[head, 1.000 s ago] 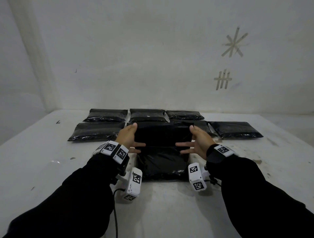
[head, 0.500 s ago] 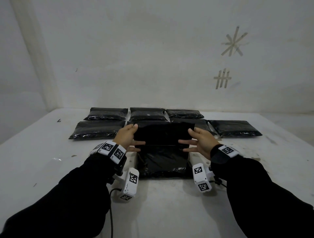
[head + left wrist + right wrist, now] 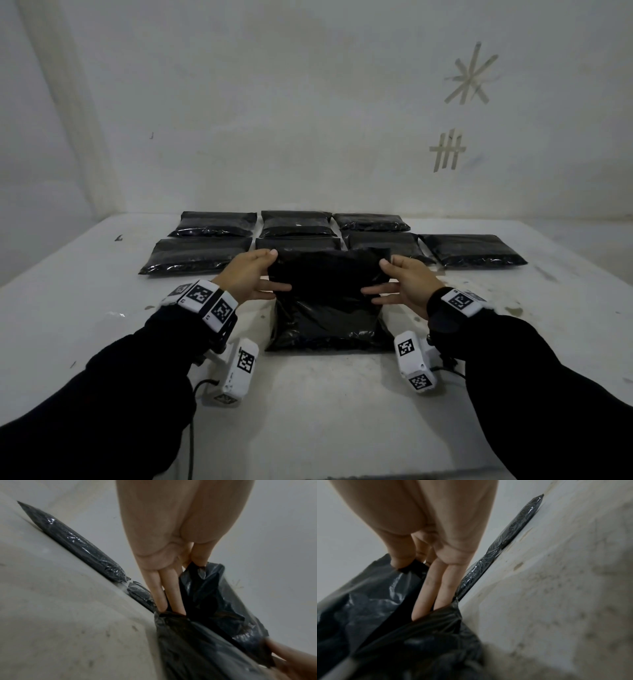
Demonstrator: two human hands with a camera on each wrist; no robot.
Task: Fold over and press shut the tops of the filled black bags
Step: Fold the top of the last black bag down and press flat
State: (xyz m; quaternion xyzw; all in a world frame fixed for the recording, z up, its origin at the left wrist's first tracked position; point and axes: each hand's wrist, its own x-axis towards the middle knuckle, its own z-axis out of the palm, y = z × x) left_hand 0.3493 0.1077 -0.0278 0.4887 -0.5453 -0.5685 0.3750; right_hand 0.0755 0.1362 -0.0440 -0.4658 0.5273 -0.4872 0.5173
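Here, a filled black bag (image 3: 325, 322) lies on the white table (image 3: 325, 411) directly in front of the person, its lower part flat on the surface and its empty top flap (image 3: 329, 270) lifted up between the two hands. The left hand (image 3: 246, 277) pinches the flap's left corner between thumb and forefinger, and the right hand (image 3: 407, 279) pinches the right corner the same way (the wrist views show each thumb pressed on the plastic at the corner). The remaining fingers of both hands point inward, straight, along the crease where the flap meets the bag's full part; in the wrist views their tips disappear behind a fold of plastic, so whether they press on the bag cannot be told. The raised flap hides the middle bag of the nearer row (image 3: 298, 243) almost wholly; only its far edge shows. Behind lie more filled black bags (image 3: 212, 224) in two rows by the wall, seven in all as far as can be counted. Black sleeves (image 3: 102, 394) cover both forearms and run off the bottom edge. Both wrist views are blurred at the near edges, and the bag's contents cannot be made out.
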